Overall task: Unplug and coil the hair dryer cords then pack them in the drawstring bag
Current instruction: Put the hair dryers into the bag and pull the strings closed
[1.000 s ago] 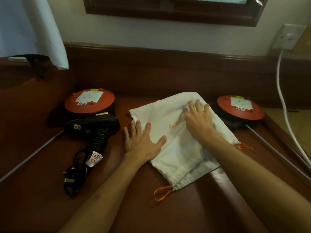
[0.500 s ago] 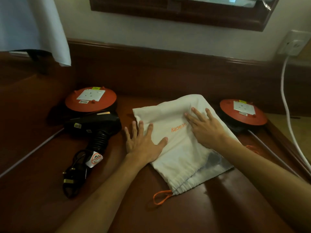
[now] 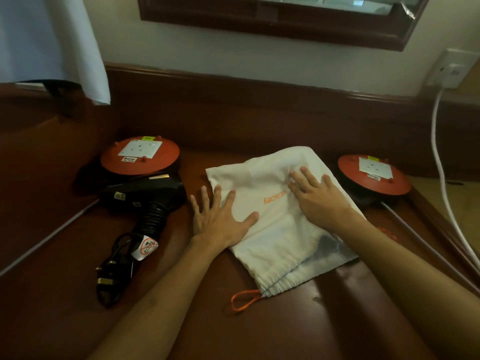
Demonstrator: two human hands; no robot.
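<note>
Both hands lie flat with fingers spread, gripping nothing: the left hand [image 3: 219, 219] presses the bag's [image 3: 280, 227] left edge, the right hand [image 3: 315, 193] its middle, on the surface [image 3: 298, 320]. The hair dryer [image 3: 145, 196] and its coiled cord [image 3: 117, 268] lie just left of the left hand

We press our left hand [image 3: 220, 219] and right hand [image 3: 318, 197] flat on the white bag [image 3: 270, 229]. The black hair dryer [image 3: 145, 198] lies just beside it.
</note>
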